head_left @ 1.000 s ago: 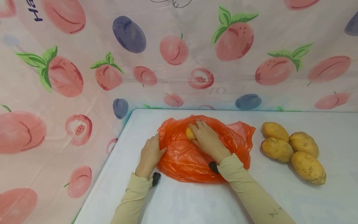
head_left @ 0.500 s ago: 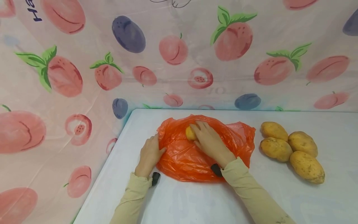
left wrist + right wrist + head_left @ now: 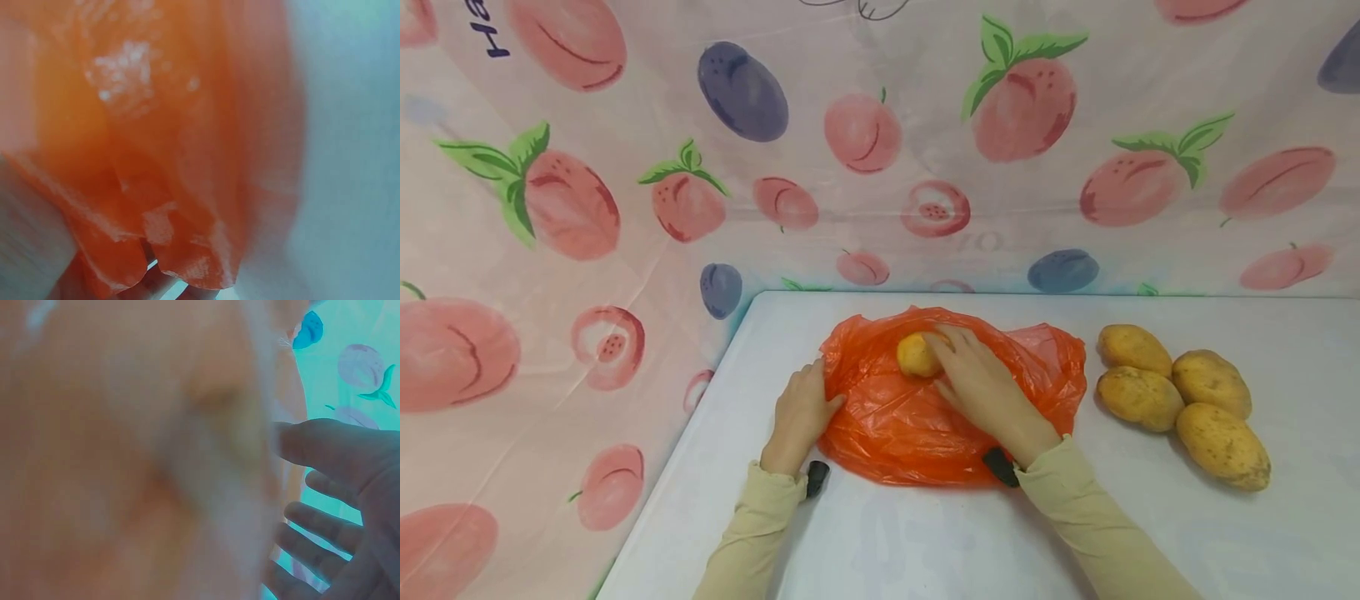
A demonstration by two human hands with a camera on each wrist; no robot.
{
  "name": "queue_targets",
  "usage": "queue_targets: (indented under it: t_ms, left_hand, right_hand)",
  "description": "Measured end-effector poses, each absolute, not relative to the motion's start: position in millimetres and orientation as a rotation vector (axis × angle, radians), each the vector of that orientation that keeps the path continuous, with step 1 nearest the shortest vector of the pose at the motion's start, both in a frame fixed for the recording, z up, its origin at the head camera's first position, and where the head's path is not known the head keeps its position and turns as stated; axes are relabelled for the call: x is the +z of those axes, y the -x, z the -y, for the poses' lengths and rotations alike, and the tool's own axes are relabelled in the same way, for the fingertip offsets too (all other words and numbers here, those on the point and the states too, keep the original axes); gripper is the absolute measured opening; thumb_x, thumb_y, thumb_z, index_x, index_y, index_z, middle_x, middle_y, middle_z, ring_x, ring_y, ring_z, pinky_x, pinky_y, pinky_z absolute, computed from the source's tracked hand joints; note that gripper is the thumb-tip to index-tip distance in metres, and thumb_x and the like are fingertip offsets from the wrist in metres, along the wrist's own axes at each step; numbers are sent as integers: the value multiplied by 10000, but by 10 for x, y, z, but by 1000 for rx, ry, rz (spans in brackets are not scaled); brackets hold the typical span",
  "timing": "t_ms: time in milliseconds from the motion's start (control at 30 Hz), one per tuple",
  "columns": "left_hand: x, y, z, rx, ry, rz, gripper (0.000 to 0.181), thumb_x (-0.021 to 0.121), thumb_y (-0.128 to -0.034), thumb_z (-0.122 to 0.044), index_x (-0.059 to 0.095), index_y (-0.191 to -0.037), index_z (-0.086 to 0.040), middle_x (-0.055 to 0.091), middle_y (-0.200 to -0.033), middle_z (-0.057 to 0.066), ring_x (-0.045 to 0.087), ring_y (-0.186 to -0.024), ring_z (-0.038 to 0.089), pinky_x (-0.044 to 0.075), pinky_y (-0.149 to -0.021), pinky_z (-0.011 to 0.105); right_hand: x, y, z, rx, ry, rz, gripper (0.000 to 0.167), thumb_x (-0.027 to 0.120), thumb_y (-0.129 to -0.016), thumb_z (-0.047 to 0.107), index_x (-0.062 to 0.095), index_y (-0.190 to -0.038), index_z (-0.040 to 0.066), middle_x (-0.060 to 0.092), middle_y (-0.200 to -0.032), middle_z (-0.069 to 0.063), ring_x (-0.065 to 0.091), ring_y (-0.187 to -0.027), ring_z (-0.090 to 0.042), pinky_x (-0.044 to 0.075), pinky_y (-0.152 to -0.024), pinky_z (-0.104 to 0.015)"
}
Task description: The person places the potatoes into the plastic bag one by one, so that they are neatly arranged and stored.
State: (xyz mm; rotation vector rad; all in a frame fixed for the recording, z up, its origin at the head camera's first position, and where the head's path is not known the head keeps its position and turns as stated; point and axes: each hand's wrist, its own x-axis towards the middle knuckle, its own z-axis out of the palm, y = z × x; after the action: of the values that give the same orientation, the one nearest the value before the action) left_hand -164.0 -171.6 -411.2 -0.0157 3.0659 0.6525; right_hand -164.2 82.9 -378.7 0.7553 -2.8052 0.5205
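A thin orange-red plastic bag [image 3: 887, 433] lies spread on the table. My left hand [image 3: 800, 412] grips its left edge; in the left wrist view the fingers [image 3: 156, 284] show under the bag's rim, with the thumb [image 3: 31, 231] at the left. A yellow potato [image 3: 916, 356] sits at the bag, towards its far side. Just right of that potato is my right hand [image 3: 985, 383], its fingers loosely extended. In the right wrist view these fingers [image 3: 319, 522] are spread apart and grip nothing. Whether a fingertip still touches the potato I cannot tell.
Several more potatoes [image 3: 1213, 385] lie in a cluster on the white table [image 3: 880, 542], right of the bag. A fruit-printed cloth [image 3: 925, 125] hangs behind the table and along its left side.
My right hand has slid right and a little towards me, off the potato, and more of the potato now shows. The left hand has stayed in place at the bag's edge.
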Motion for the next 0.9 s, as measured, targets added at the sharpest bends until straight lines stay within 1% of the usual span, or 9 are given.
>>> queue_targets:
  t_ms: [200, 367, 633, 900]
  left_hand:
    - [-4104, 1638, 1716, 662, 24, -3060, 652, 753, -891, -223, 450, -1418, 13, 606, -1184, 173, 538, -1031, 319, 531, -911, 475]
    - [-4103, 1639, 1713, 659, 21, -3065, 636, 761, -884, -222, 469, -1398, 12, 613, -1149, 166, 542, -999, 311, 538, -891, 464]
    - [-4097, 1643, 1695, 635, 34, -3069, 648, 774, -871, -221, 470, -1399, 0, 611, -1152, 160, 543, -1005, 305, 541, -896, 461]
    - [-4103, 1649, 1699, 621, 27, -3076, 638, 775, -871, -221, 477, -1388, 5, 613, -1148, 157, 545, -1003, 302, 542, -897, 454]
  right_hand:
    - [-3775, 1575, -892, 503, -752, 2787, 640, 773, -861, 119, 471, -1422, 59, 487, -1398, -163, 449, -1309, -341, 423, -1085, -502]
    - [-3757, 1517, -942, 463, -717, 2835, 662, 772, -868, 149, 450, -1442, 68, 465, -1432, -162, 430, -1337, -342, 420, -1082, -519]
    - [-3761, 1431, -1089, 406, -717, 2834, 655, 774, -867, 158, 469, -1430, 20, 442, -1466, -189, 419, -1351, -367, 404, -1086, -541]
    - [-3760, 1379, -1206, 366, -707, 2847, 688, 799, -843, 167, 468, -1427, 19, 480, -1424, -190, 449, -1324, -366, 399, -1092, -541]
